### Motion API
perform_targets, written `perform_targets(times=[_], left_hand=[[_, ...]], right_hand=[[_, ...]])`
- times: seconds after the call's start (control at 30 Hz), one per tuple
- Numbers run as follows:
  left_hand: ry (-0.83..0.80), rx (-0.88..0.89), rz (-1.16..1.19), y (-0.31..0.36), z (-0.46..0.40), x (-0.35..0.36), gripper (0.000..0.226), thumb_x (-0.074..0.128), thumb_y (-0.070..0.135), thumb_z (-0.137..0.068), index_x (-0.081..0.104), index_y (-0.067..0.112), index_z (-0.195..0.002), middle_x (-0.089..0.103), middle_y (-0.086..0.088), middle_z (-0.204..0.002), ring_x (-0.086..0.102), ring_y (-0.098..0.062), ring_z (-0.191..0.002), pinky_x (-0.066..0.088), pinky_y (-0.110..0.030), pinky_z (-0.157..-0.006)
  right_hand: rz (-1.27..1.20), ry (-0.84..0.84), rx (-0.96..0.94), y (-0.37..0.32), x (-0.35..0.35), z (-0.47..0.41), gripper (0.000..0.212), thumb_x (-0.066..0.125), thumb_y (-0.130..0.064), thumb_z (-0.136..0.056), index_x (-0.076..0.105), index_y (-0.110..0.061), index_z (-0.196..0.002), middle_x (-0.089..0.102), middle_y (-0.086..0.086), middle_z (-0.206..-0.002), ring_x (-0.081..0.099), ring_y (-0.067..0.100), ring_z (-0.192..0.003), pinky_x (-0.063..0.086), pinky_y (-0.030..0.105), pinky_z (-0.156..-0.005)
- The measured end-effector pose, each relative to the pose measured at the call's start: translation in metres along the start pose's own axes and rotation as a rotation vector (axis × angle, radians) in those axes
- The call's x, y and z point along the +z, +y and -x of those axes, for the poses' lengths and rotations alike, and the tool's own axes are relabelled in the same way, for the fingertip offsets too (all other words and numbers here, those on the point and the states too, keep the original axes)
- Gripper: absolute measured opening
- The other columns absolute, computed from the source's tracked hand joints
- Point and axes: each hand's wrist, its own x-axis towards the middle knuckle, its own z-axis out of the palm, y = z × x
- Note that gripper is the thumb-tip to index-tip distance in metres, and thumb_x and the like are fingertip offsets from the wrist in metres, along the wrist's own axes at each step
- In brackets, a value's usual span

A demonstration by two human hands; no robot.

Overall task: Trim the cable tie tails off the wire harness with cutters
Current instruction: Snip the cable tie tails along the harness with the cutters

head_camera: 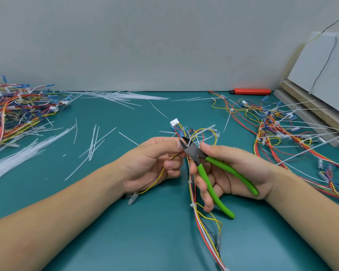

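**Trimming a tie tail at the centre of the bench**

Seen from the head camera, a wire harness [194,184] is held up just below the middle of the view. It is pinched by the left hand [151,163], whose thumb and curled fingers close on the bundle at the hand's 3 o'clock side; a yellow lead trails from under the palm toward 7 o'clock and ends in a clear sleeve on the mat. Green-handled cutters [207,169] are gripped by the right hand [231,173], fingers wrapped round both handles, thumb laid along the top. The cutter jaws are slightly parted and set against a white cable tie tail [205,129] that rises from the harness toward 1 o'clock. The harness runs on from the hands toward 6 o'clock, with trimmed white ties seen along it, and its white connector [174,121] lies at 12 o'clock from the hands.

No container is seen; everything lies loose on the teal mat [125,241]. A heap of harnesses [14,112] is piled at 9 o'clock, another tangle of harnesses [282,130] at 3 o'clock. Loose white tie strips [94,143] are scattered at 10 to 11 o'clock. An orange tool [251,91] lies against the wall at 1 o'clock, and stacked boards [317,106] at 2 o'clock.
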Motion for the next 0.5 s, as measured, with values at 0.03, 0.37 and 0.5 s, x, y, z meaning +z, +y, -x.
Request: perform_targets(times=[0.03, 0.37, 0.5], left_hand=[[0.000, 0.000, 0.002, -0.0002, -0.0001, -0.0002, 0.011, 0.065, 0.020, -0.090, 0.060, 0.010, -0.090, 0.046, 0.004, -0.067, 0.035, -0.004, -0.051, 0.035, -0.020, -0.055], [-0.041, 0.021, -0.040, 0.0022, 0.0011, 0.0042, 0.022, 0.060, 0.021, -0.091, 0.067, 0.023, -0.071, 0.047, 0.013, -0.060, 0.032, -0.003, -0.053, 0.030, -0.022, -0.058], [-0.046, 0.014, -0.062, 0.0022, 0.0006, 0.0049, 0.027, 0.057, 0.021, -0.094, 0.067, 0.024, -0.069, 0.044, 0.014, -0.060, 0.030, -0.004, -0.054, 0.026, -0.025, -0.059]], right_hand=[[0.000, 0.003, -0.001, 0.0002, -0.0003, -0.0001, 0.050, 0.060, -0.058, -0.095, 0.071, -0.010, -0.106, 0.068, 0.015, -0.086, 0.073, 0.034, -0.072, 0.062, 0.050, -0.077], [0.050, 0.023, 0.004, -0.0010, 0.0079, -0.0016, 0.046, 0.054, -0.062, -0.099, 0.062, -0.017, -0.094, 0.049, 0.006, -0.072, 0.048, 0.018, -0.051, 0.061, 0.042, -0.064], [0.068, 0.021, 0.028, -0.0032, 0.0094, -0.0003, 0.047, 0.052, -0.066, -0.098, 0.058, -0.020, -0.090, 0.043, 0.004, -0.070, 0.041, 0.016, -0.049, 0.059, 0.037, -0.057]])
